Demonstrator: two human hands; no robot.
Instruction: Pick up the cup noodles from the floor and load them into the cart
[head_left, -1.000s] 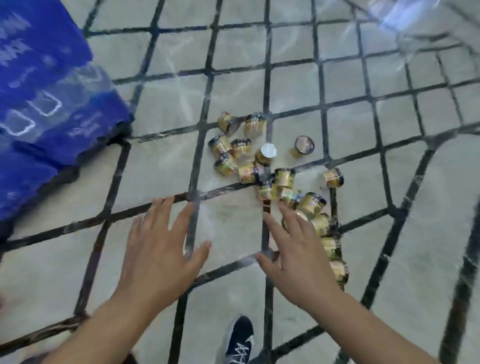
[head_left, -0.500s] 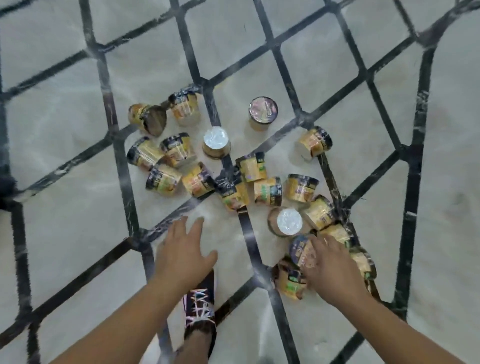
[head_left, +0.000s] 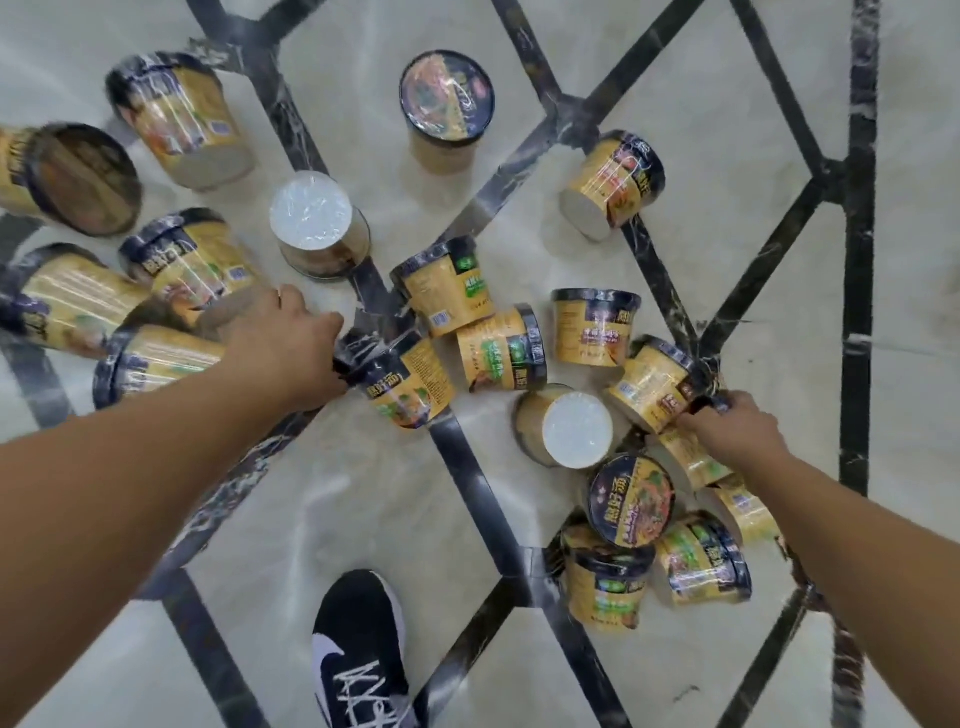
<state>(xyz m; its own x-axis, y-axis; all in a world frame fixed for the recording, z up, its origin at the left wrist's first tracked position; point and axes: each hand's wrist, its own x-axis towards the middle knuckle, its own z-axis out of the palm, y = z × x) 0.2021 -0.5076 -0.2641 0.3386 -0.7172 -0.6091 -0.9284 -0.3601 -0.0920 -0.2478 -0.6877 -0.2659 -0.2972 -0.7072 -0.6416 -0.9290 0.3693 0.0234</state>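
Note:
Several yellow cup noodles with dark rims lie scattered on the floor, some on their sides, some upside down with white bases up. My left hand (head_left: 291, 353) is closed on the dark rim of a cup lying on its side (head_left: 410, 387) in the middle. At the right, the fingers of my right hand (head_left: 735, 434) curl over the rim of another tilted cup (head_left: 649, 382), with one more cup (head_left: 691, 460) partly hidden under the hand. The cart is out of view.
The floor (head_left: 363, 493) is pale marble with black diamond inlay lines. My black shoe with white laces (head_left: 361, 660) stands at the bottom centre. One upright cup with its printed lid up (head_left: 447, 96) sits at the top.
The view has dropped much closer to the cups and the blue object has left it. Both hands have reached forward from bare floor onto the rims of cups.

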